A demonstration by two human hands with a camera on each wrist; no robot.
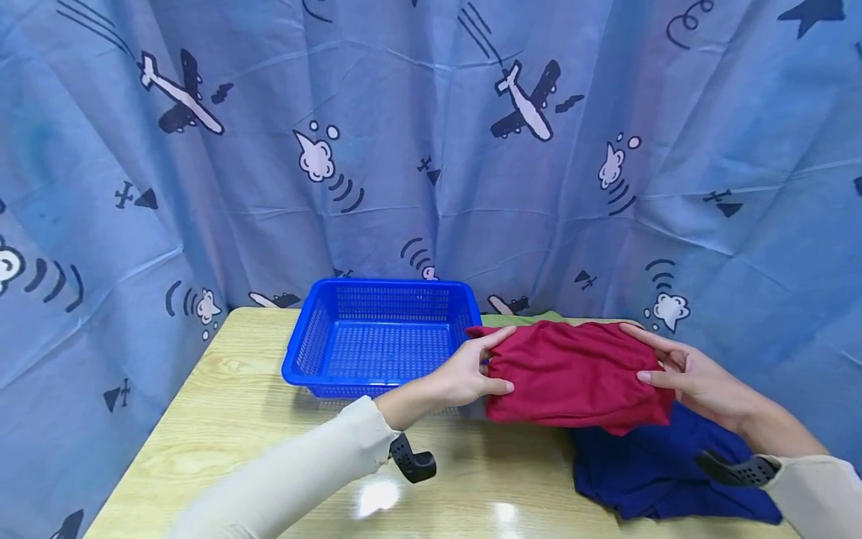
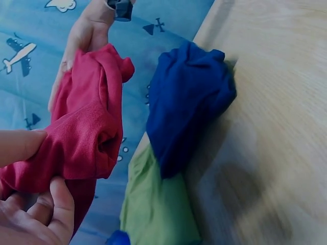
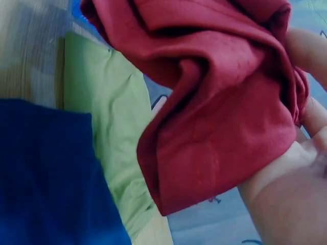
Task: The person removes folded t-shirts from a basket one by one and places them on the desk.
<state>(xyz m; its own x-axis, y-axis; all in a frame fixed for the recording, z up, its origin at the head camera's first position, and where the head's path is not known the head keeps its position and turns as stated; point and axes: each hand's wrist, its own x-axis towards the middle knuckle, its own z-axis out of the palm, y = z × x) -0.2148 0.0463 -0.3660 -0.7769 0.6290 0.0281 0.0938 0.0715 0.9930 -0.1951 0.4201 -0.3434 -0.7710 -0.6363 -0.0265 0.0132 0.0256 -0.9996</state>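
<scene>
Between both hands a folded red cloth (image 1: 572,374) is held up above the table. My left hand (image 1: 471,374) grips its left end, thumb on the near face; in the left wrist view the fingers curl under the red cloth (image 2: 87,122). At the other end my right hand (image 1: 694,378) pinches the cloth, thumb in front. Loose folds of the red cloth (image 3: 225,112) hang in the right wrist view. Below and to the right lies a dark blue cloth (image 1: 660,471). A green cloth (image 2: 158,199) lies behind, mostly hidden in the head view.
A blue plastic basket (image 1: 384,383) with perforated sides stands at the back of the wooden table (image 1: 222,419), left of the red cloth. Behind the table hangs a blue curtain (image 1: 404,187) printed with airplanes. Each wrist wears a black strap-mounted device.
</scene>
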